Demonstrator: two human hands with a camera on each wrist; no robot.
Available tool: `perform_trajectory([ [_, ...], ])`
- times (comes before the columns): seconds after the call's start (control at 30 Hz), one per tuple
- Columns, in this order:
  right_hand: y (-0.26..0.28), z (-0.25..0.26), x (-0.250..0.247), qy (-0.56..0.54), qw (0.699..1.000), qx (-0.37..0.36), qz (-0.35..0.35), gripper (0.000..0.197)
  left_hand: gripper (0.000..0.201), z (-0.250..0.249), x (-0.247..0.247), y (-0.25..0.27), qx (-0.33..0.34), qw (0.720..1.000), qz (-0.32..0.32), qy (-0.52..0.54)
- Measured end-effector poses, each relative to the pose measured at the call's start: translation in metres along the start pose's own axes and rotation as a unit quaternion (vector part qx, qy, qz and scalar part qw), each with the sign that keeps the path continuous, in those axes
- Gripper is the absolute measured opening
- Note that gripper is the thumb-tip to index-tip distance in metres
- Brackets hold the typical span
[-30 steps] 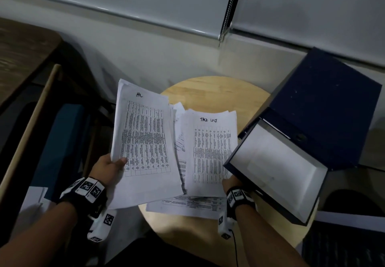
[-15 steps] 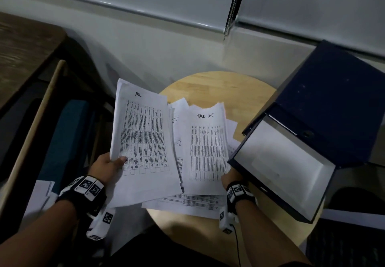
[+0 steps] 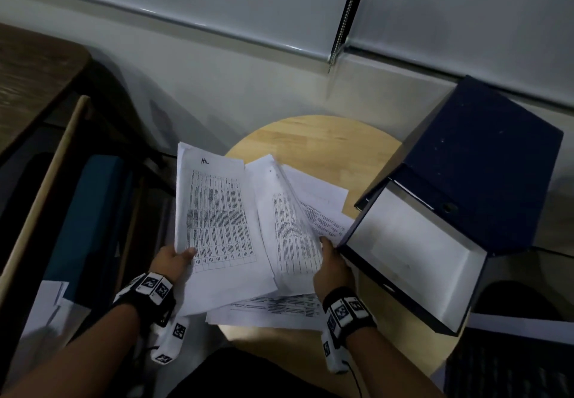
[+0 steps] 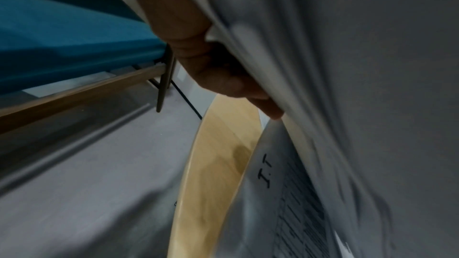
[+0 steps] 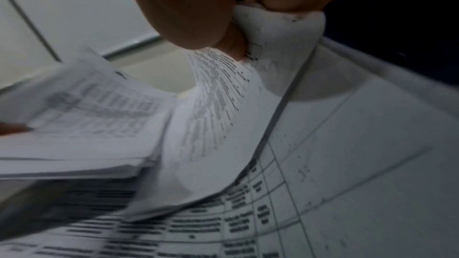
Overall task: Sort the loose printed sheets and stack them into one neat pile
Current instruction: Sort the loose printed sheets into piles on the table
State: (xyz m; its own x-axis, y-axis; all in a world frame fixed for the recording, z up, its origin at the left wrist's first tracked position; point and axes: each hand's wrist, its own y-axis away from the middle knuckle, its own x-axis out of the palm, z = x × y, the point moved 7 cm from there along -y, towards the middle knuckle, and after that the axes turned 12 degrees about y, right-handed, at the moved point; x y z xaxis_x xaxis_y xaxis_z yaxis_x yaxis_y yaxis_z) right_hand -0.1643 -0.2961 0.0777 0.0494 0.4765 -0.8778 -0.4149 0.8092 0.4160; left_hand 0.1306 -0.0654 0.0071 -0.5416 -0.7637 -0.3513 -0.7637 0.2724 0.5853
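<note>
**Two hands holding printed sheets over a round table**

Head view: above the round pale wooden table [image 3: 313, 137], the left hand [image 3: 172, 261] grips a white printed stack [image 3: 217, 227]; the right hand [image 3: 334, 268] pinches a curling white sheet [image 3: 292, 227].

Left wrist view: fingers [image 4: 233, 83] curl beneath the stack.

Right wrist view: fingertips [image 5: 198, 17] pinch the sheet's corner.

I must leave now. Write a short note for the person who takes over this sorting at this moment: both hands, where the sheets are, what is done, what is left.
Left hand: grips a bundle of printed sheets by its lower left edge, raised above the round table.
Right hand: pinches a second bundle by its lower right corner, tilted toward the left one.
More loose sheets lie spread on the table beneath; an open blue box file stands at the right.
Done: two bundles gathered.
Left: join them, collect the sheets below, square one pile.
</note>
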Motion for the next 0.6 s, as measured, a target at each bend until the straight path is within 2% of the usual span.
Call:
perform_trajectory([
  [0.13, 0.018, 0.021, -0.032, 0.001, 0.997, -0.067, -0.044, 0.074, 0.034, 0.002, 0.005, 0.001, -0.026, 0.999, 0.005, -0.038],
  [0.23, 0.017, 0.020, -0.066, -0.044, 0.992, -0.082, -0.082, 0.080, 0.047, 0.008, 0.009, -0.005, -0.029, 0.996, 0.007, -0.085],
  [0.33, 0.012, 0.018, -0.086, -0.027, 0.992, -0.083, -0.092, 0.078, 0.042, 0.005, 0.015, -0.003, -0.039, 0.993, 0.006, -0.108],
  [0.43, 0.012, 0.025, -0.084, 0.029, 0.994, -0.082, -0.073, 0.066, 0.031, -0.005, 0.023, 0.006, -0.042, 0.991, 0.017, -0.123],
  [0.5, 0.010, 0.031, -0.070, 0.086, 0.992, -0.082, -0.036, 0.054, 0.023, -0.008, 0.024, 0.010, -0.035, 0.990, 0.017, -0.135],
  [0.6, 0.003, 0.037, -0.044, 0.172, 0.982, -0.068, 0.021, 0.047, 0.029, -0.007, 0.025, 0.007, -0.031, 0.990, 0.023, -0.138],
])
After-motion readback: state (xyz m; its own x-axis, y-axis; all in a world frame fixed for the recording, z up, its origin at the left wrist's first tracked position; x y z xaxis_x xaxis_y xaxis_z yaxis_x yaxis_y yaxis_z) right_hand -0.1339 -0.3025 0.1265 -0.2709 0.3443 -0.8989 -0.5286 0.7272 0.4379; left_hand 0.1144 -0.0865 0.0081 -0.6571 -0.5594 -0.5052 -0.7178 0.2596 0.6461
